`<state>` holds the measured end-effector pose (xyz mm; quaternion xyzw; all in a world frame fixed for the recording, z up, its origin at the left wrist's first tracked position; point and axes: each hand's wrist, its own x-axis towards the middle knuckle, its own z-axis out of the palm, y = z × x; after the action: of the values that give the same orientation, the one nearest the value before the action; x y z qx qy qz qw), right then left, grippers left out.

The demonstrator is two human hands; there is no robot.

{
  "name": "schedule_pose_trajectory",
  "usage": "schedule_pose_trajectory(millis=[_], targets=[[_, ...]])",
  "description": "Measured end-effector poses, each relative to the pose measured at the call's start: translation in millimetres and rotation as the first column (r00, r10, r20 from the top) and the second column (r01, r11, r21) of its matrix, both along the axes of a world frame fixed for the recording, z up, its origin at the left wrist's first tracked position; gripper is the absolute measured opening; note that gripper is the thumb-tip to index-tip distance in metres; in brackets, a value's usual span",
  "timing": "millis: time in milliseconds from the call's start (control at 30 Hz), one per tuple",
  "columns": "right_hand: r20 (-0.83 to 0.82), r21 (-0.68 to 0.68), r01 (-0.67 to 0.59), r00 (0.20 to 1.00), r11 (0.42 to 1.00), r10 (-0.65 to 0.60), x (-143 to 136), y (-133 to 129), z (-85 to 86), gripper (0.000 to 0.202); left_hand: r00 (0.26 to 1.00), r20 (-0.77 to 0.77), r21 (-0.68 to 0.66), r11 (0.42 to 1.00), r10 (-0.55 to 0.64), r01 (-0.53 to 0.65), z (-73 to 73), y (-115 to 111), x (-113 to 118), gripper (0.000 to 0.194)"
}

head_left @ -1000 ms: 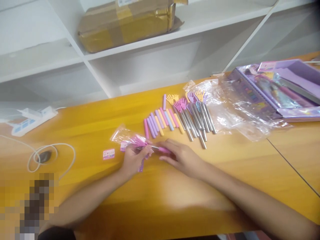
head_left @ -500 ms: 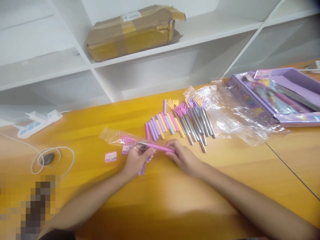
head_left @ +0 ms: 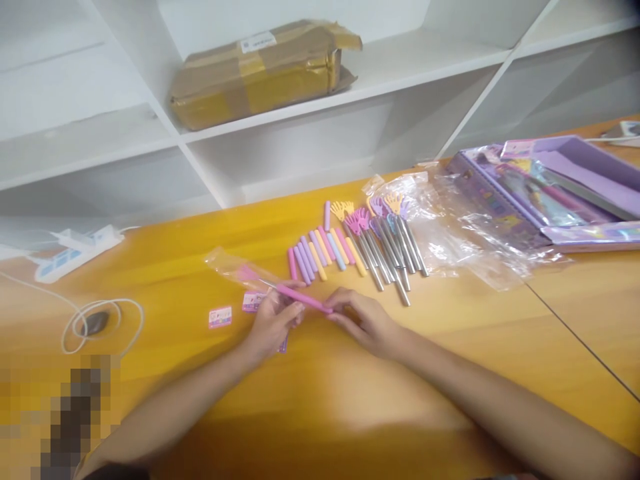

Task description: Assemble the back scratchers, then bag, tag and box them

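A pink back scratcher point(head_left: 305, 297) with a hand-shaped head lies slanted between my hands, its head end inside a clear plastic sleeve point(head_left: 225, 265). My left hand point(head_left: 273, 323) is closed around its middle. At the handle's right end, my right hand point(head_left: 365, 320) pinches the tip. Small printed cards point(head_left: 221, 317) lie left of my left hand, one partly behind it. Beyond my hands are several pastel handle tubes point(head_left: 320, 250) in a row. Beside them lie several metal rods point(head_left: 395, 243) with yellow, pink and purple hand-shaped heads.
Crumpled clear plastic bags point(head_left: 465, 233) lie beside a purple box point(head_left: 510, 193) holding packed items at the right. A power strip point(head_left: 77, 253) and a coiled cable with a dark mouse point(head_left: 95, 323) are at the left. A taped carton point(head_left: 260, 77) rests on the white shelf point(head_left: 395, 83).
The pink back scratcher has shifted left, further into the sleeve and my left hand. My right hand has moved slightly left with the handle's end.
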<state>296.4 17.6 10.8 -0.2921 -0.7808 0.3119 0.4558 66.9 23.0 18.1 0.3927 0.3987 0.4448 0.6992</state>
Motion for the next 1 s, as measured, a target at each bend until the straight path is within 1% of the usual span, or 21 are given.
schedule_pose_trajectory(millis=[100,200,267,333,400,433,500,633,767,833,867,933,1000], targets=[[-0.068,0.095,0.018,0.998,0.995,-0.011,-1.9,-0.5,-0.4,0.010,0.994,-0.088,0.020,0.997,-0.068,0.070,0.0,-4.2,0.3,0.048],[-0.059,0.196,0.009,0.998,0.981,0.003,-5.9,-5.2,-2.5,0.019,0.959,-0.161,0.011,0.971,-0.234,0.239,1.4,-13.6,3.1,0.055],[-0.041,0.242,0.004,0.999,0.970,0.006,-8.4,-8.8,-3.6,0.022,0.926,-0.168,-0.003,0.940,-0.338,0.342,2.9,-21.0,5.5,0.050],[-0.016,0.267,0.040,0.999,0.963,-0.037,-9.7,-11.5,-3.6,0.020,0.902,-0.161,-0.020,0.915,-0.400,0.402,3.9,-27.6,7.3,0.046],[0.010,0.277,0.103,0.994,0.955,-0.110,-9.3,-12.5,-2.1,0.015,0.884,-0.155,-0.047,0.897,-0.442,0.440,4.6,-32.2,7.8,0.047],[0.015,0.269,0.127,0.991,0.955,-0.136,-8.6,-12.4,-0.9,0.013,0.872,-0.152,-0.061,0.885,-0.465,0.461,5.0,-33.7,7.8,0.047],[0.006,0.224,0.138,0.990,0.965,-0.142,-6.9,-11.4,1.8,0.011,0.849,-0.140,-0.076,0.860,-0.510,0.504,6.4,-35.6,7.6,0.047],[-0.031,0.107,0.066,0.998,0.992,-0.063,-6.5,-10.1,5.4,0.011,0.814,-0.089,-0.077,0.819,-0.574,0.569,10.6,-36.4,8.8,0.048],[-0.044,0.004,0.001,0.999,1.000,-0.001,-7.9,-11.9,7.8,0.009,0.772,-0.083,-0.066,0.777,-0.630,0.626,12.1,-34.9,10.0,0.047],[-0.040,-0.050,-0.055,0.998,0.997,0.053,-6.3,-12.1,9.4,0.012,0.777,-0.069,-0.062,0.780,-0.625,0.622,10.3,-33.5,9.4,0.045],[-0.041,-0.074,-0.094,0.995,0.993,0.091,-4.7,-11.7,9.9,0.017,0.789,-0.054,-0.063,0.791,-0.612,0.609,8.7,-32.7,8.8,0.043],[-0.063,-0.093,-0.185,0.982,0.978,0.180,-0.7,-9.6,10.0,0.036,0.827,-0.002,-0.074,0.825,-0.562,0.560,4.6,-31.3,7.6,0.038],[-0.085,-0.064,-0.263,0.963,0.963,0.257,3.0,-6.9,8.7,0.053,0.862,0.062,-0.098,0.856,-0.504,0.507,0.5,-30.8,7.0,0.035]])
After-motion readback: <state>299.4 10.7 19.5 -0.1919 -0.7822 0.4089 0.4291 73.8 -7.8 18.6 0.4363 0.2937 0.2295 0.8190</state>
